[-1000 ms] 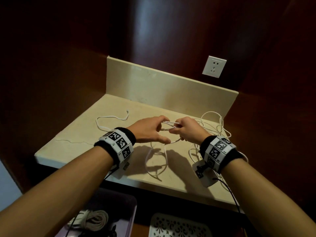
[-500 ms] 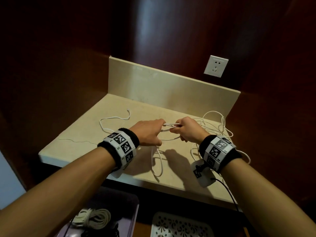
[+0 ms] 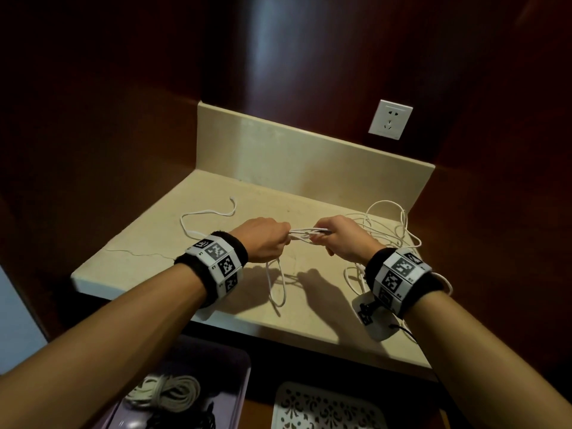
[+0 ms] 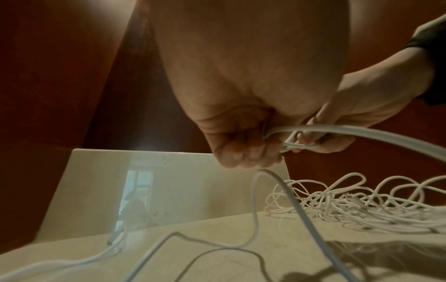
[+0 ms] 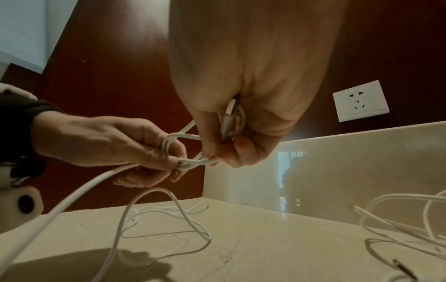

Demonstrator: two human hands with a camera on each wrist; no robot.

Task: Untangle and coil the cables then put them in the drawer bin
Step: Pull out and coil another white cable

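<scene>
Both hands hold one white cable above the beige counter. My left hand grips several short loops of it, fingers curled round them. My right hand pinches the other end of the loops and holds the cable's plug in its fist. A slack loop of the same cable hangs from the left hand to the counter, and its tail trails off to the left. A tangled heap of white cables lies at the right by the wall.
A purple bin below the counter's front edge holds a coiled white cable. Beside it sits a white perforated bin. A wall socket is above the backsplash. Dark wood walls close in on both sides.
The hanging loop under my left hand has grown shorter and narrower as cable was drawn up into the coil. Both hands stay close together at about the same spot.
</scene>
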